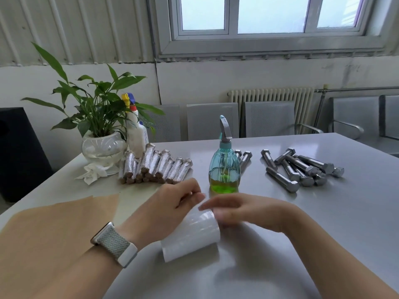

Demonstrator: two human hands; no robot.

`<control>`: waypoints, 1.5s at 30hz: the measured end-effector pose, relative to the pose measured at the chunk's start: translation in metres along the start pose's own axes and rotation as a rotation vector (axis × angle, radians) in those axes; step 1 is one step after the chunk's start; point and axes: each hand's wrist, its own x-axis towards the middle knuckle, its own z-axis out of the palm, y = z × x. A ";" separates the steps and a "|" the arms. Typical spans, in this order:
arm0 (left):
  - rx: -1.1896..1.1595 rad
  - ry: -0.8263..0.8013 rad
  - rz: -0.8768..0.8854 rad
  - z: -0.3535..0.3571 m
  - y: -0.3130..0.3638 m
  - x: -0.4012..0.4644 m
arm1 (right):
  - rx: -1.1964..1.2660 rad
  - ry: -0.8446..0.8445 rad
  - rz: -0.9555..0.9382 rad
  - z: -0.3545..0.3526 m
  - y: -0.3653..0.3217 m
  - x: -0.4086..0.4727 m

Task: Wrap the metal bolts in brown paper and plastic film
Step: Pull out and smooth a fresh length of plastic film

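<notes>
A roll of plastic film [192,234] lies on the grey table [302,244] in front of me. My left hand [170,203] curls over the roll's far end, fingertips pinching at its edge. My right hand [244,210] rests on the roll's right side, fingers extended toward the left hand. A sheet of brown paper [54,231] lies flat at the left. Several bare metal bolts [302,169] are heaped at the right. Several wrapped bolts [155,167] are piled at the back left. Whether a bolt sits under my hands is hidden.
A blue spray bottle with green liquid [224,165] stands just behind my hands, two more bolts [244,158] behind it. A potted plant [101,126], a white spray bottle [136,130] and a crumpled tissue [92,172] sit at the back left corner. Metal chairs [267,119] line the far edge.
</notes>
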 end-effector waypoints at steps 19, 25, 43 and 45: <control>0.149 0.685 -0.575 0.003 -0.018 -0.024 | 0.497 0.185 -0.106 0.050 -0.004 0.022; -0.850 0.705 -0.737 -0.027 -0.029 -0.025 | 0.708 0.305 -0.133 0.033 0.002 0.021; -0.362 0.573 -0.706 -0.039 -0.042 -0.047 | 0.689 0.380 -0.076 0.018 0.001 0.016; -0.322 0.576 -0.682 -0.038 -0.044 -0.048 | 0.719 0.392 -0.078 0.017 -0.002 0.014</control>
